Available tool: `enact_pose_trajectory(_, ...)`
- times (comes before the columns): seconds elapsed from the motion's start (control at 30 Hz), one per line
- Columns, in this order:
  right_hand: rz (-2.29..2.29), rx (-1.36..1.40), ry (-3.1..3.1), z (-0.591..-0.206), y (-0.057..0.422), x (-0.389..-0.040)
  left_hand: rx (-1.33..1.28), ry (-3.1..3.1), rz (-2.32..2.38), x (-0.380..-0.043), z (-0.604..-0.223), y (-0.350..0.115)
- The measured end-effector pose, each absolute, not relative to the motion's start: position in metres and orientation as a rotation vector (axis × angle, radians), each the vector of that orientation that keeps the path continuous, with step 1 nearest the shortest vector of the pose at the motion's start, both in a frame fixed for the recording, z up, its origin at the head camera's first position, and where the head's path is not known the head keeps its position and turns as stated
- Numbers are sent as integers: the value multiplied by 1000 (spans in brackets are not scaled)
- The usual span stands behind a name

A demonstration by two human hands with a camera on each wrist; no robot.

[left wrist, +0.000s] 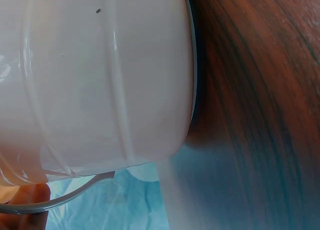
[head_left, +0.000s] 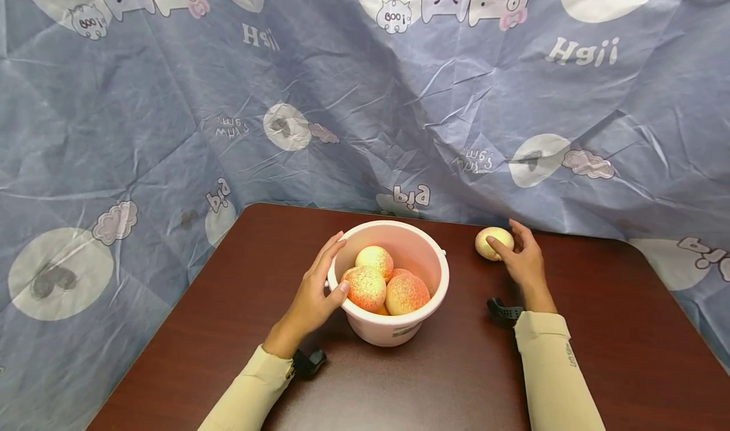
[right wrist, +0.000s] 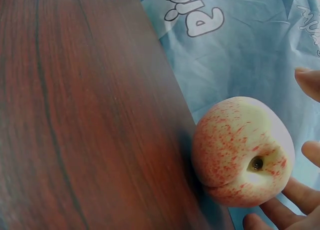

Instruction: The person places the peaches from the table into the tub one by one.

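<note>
A pale pink bucket [head_left: 388, 331] stands on the table with several red-and-yellow speckled peaches [head_left: 366, 288] inside. My left hand [head_left: 310, 298] holds its left side, thumb at the rim and fingers round the outer wall. The bucket's wall [left wrist: 110, 80] fills much of the left wrist view, where only part of the hand shows by the handle [left wrist: 75, 192]. To the right, a single pale peach [head_left: 486, 243] lies on the table near the back edge. Over it reaches my right hand [head_left: 525, 263], fingers spread; in the right wrist view the thumb stands apart from the peach [right wrist: 240, 150].
The dark wooden table [head_left: 456, 380] ends just behind the lone peach, against a blue printed cloth [head_left: 365, 133] that hangs at the back and left. A black wrist mount [head_left: 504, 310] sits under the right wrist, another black mount [head_left: 308, 362] under the left.
</note>
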State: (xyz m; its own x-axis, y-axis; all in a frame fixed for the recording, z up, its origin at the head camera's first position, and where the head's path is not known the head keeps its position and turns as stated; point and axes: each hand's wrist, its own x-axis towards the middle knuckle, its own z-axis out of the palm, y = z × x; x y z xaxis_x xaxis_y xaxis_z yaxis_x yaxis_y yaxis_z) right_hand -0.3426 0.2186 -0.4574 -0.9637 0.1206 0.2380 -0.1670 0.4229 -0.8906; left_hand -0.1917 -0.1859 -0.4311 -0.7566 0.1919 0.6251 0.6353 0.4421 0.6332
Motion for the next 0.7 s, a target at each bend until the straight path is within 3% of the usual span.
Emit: enact_pose_trajectory(0.7,1502,40,-2501,-473,221,-349,-699,-2223,-1274,-192,-430,-186)
